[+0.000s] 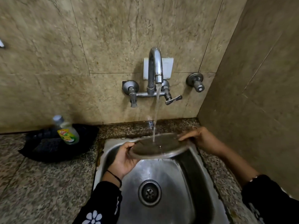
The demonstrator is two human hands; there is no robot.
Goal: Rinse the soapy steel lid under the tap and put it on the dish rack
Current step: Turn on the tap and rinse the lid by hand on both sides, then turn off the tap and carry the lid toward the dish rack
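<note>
Starting at the left, a granite counter carries a dark cloth on which a clear dish-soap bottle with a yellow-green label leans against the tiled wall. Beside the cloth, a steel sink is set into the counter, its round drain near the middle of the basin. Over the sink's left side, the left hand, emerging from a black sleeve printed with white flowers, is closed on the left rim of the steel lid, thumb on top and fingers beneath. This lid is held nearly flat above the rear of the basin, directly under the wall-mounted tap, whose water stream strikes the lid's upper face and spills off its near edge into the sink. Farther right, the right hand clasps the lid's far right rim with curled fingers. A separate round valve projects from the wall to the right of the tap.
</note>
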